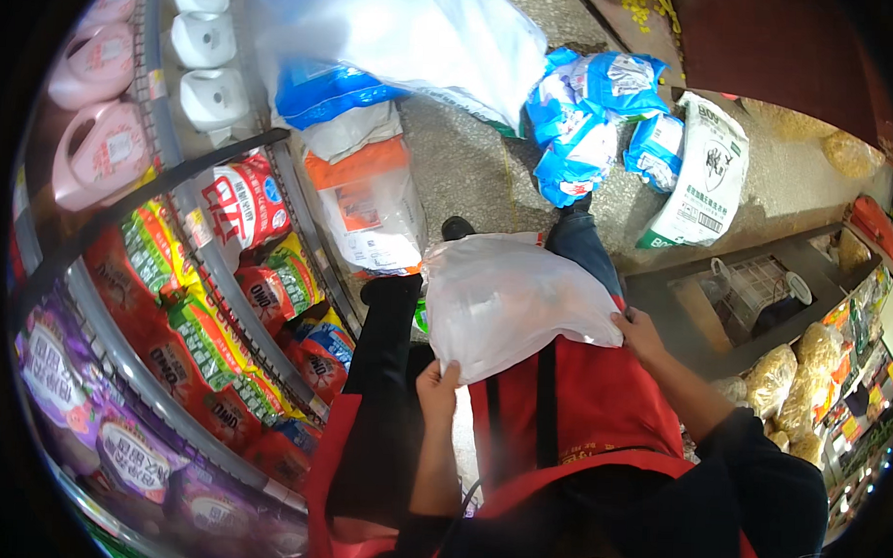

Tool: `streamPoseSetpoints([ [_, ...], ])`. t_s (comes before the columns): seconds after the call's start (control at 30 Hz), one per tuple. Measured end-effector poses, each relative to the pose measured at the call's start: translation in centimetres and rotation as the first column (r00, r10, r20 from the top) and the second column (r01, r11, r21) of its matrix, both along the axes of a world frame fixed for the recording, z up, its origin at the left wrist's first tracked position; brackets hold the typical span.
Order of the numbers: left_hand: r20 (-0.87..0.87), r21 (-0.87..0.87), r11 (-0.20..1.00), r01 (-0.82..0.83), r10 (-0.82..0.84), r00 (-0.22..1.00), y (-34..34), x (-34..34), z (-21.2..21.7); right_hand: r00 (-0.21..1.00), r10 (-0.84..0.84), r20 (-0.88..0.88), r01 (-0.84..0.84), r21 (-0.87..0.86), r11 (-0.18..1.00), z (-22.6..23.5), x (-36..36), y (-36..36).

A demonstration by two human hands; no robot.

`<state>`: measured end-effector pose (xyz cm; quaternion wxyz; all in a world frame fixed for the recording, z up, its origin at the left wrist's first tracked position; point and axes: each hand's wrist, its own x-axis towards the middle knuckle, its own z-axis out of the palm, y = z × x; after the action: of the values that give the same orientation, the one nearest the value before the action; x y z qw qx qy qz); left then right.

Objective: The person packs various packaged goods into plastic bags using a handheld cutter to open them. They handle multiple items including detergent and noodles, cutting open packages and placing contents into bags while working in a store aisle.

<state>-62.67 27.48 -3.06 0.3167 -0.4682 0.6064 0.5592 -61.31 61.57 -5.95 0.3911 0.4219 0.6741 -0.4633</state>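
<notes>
A white, half-see-through plastic bag [515, 296] lies spread out over my lap, in front of my red apron [609, 403]. At its near left corner my left hand [438, 385] is closed, pinching the edge between thumb and fingers. My right hand [639, 333] grips the bag's right corner the same way. Faint orange and grey tones show through the plastic, but what causes them I cannot make out. Past the bag, blue-and-white packets [579, 136] are heaped on the floor beside my leg.
Shelves [309, 264] of detergent packets stand close on my left, with pink jugs [102, 154] farther off. An orange-and-white sack [370, 207] and a large white sack [435, 42] lie ahead. A white-and-green sack [706, 175] and bagged goods [772, 379] are to the right.
</notes>
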Motion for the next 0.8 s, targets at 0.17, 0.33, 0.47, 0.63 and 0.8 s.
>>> streamPoseSetpoints([
  [0.17,-0.095,-0.077,0.997,-0.013,0.006,0.996,0.8,-2.1,2.2,0.999,0.002,0.037,0.0,-0.033,0.999,3.2,1.7,2.3],
  [0.33,-0.008,-0.081,0.979,0.189,-0.191,0.982,-3.3,-6.5,9.1,0.946,-0.073,0.315,0.127,-0.155,0.98,13.5,3.8,-0.2],
  [0.47,-0.231,-0.281,0.839,0.466,-0.53,0.816,-2.6,-11.9,8.0,0.975,0.024,0.222,0.033,-0.251,0.967,12.3,3.4,-2.7],
  [0.63,-0.172,-0.539,0.581,0.611,-0.785,0.595,2.7,-21.1,-4.6,0.876,-0.481,0.038,0.477,-0.218,0.852,0.7,-0.6,-4.7],
  [0.8,-0.23,-0.439,0.719,0.538,-0.669,0.706,2.8,-23.4,-7.5,0.796,-0.592,0.125,0.603,-0.24,0.76,-0.6,0.0,-3.2],
])
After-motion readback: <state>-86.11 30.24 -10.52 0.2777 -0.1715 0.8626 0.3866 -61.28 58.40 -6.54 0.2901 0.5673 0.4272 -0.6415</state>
